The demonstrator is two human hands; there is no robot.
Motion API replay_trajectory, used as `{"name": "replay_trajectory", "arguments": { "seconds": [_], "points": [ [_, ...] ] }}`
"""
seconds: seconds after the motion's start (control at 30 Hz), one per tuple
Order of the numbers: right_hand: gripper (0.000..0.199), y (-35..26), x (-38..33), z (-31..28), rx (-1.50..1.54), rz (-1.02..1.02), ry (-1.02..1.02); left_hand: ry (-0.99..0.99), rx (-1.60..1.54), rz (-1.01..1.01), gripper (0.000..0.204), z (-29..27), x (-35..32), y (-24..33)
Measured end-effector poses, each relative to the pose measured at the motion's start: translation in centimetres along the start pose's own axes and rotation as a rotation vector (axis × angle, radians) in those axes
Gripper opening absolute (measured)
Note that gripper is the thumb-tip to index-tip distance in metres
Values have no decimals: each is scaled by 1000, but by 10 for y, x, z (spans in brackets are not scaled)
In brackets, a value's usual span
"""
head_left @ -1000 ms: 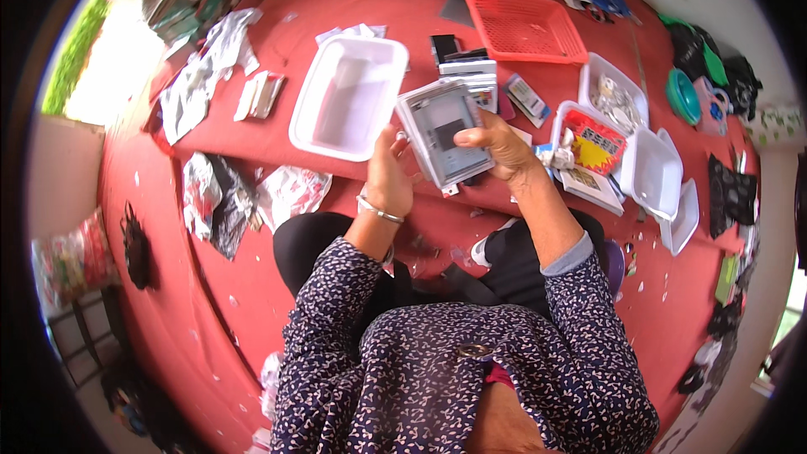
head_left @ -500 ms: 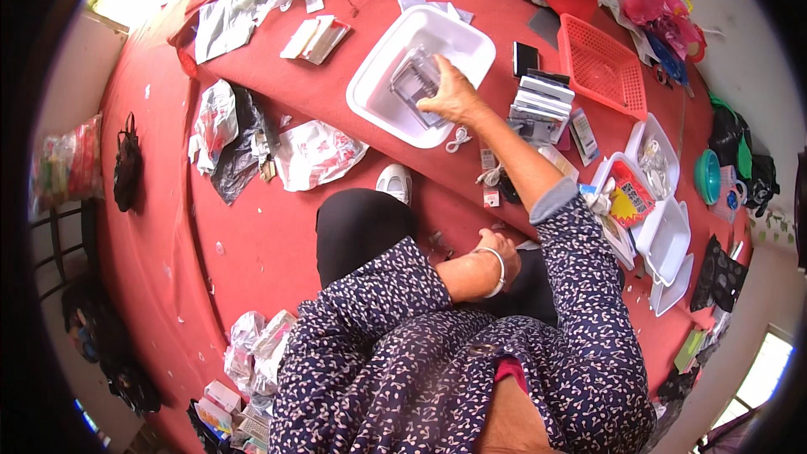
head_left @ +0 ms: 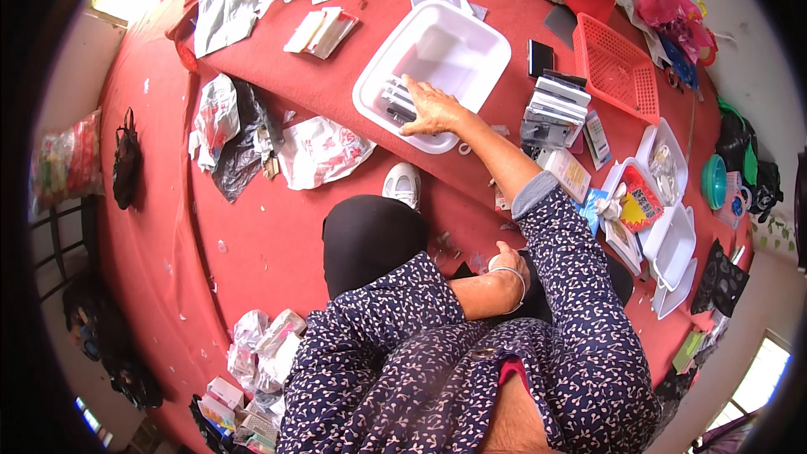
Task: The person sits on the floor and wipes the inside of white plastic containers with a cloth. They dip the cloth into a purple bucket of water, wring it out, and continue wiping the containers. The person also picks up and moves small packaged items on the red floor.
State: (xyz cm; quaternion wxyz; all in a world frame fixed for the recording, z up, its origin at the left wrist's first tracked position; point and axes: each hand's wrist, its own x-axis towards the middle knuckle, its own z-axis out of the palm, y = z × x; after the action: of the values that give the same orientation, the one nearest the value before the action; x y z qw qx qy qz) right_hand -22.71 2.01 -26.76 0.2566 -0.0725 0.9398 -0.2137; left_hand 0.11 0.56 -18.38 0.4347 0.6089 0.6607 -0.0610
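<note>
My right hand (head_left: pixel 433 109) reaches into a white plastic basin (head_left: pixel 496 55). Its thumb and fingers span a small stack of clear and grey plastic cases (head_left: pixel 397 99), which lies against the basin's near left side. The exact kind of these cases is hard to make out. Closer to my body, my left hand (head_left: pixel 508 267) rests by my right knee, a bracelet on its wrist. Most of its fingers are hidden, and nothing shows in it.
Right of the basin stand a row of flat boxes (head_left: pixel 555 105), a black box (head_left: pixel 540 59) and a red basket (head_left: pixel 618 67). White containers (head_left: pixel 671 240) lie farther right. Plastic bags (head_left: pixel 319 151) and a bundle of flat packets (head_left: pixel 321 32) lie left on the red cloth.
My right hand has shifted left and nearer within the basin, with the cases now lower against its side. My left hand has turned slightly by the knee. The whole view has shifted a little.
</note>
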Motion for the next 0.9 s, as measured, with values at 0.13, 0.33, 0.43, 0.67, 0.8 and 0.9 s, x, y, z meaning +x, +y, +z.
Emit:
{"name": "replay_trajectory", "arguments": {
  "seconds": [0.13, 0.33, 0.43, 0.67, 0.8, 0.9],
  "points": [
    [91, 9, 1, 0, 116, -23, 98, 70, -50, -7, 44, 10, 12, 1],
    [44, 26, 4, -1, 95, -101, 62, 61, -28, -15, 44, -2, -4, 2],
    [54, 30, 0, 0, 121, -92, 20, -11, 50, 16, 44, -9, -8, -1],
    [74, 49, 9, 12, 412, -60, 118, 70, 42, -75, 42, 15, 16, 3],
    [56, 41, -11, 2, 319, 53, 315, -139, 76, 34, 44, -18, -8, -5],
    [30, 55, -40, -22, 455, 21, 683, 55, 57, -48, 40, -3, -4, -6]
  ]
}}
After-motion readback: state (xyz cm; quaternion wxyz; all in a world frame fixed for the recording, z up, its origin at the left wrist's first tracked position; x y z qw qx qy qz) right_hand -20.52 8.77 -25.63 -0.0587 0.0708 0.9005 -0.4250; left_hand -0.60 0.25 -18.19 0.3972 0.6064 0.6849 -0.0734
